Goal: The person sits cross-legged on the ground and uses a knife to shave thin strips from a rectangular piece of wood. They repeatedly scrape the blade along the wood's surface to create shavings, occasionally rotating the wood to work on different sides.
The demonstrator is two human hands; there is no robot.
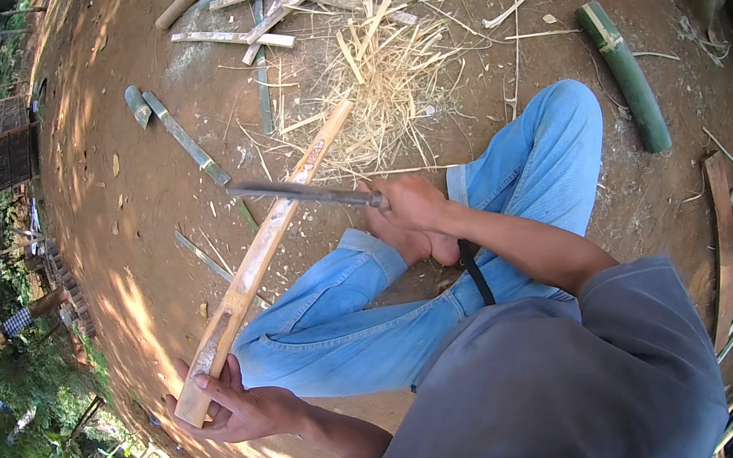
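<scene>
A long split bamboo strip (253, 271), pale tan with whitish patches on its inner face, slants from lower left to upper middle. Its near end is gripped by my left hand (244, 407), thumb on top and fingers beneath. Closed round the handle of a long dark-bladed knife (310, 192) is my right hand (413, 204). The blade points left and lies across the strip's upper half; whether it touches cannot be told. My right fist hides most of the handle. Below are my crossed legs in blue jeans (527, 171).
Beyond the strip lies a heap of pale shavings (392, 80), with several split bamboo pieces (297, 0) behind it. A thick green bamboo segment (627, 80) rests at right. Short green pieces (185, 140) lie at left on the brown dirt ground (151, 231). A curved brown slat (721, 249) is at far right.
</scene>
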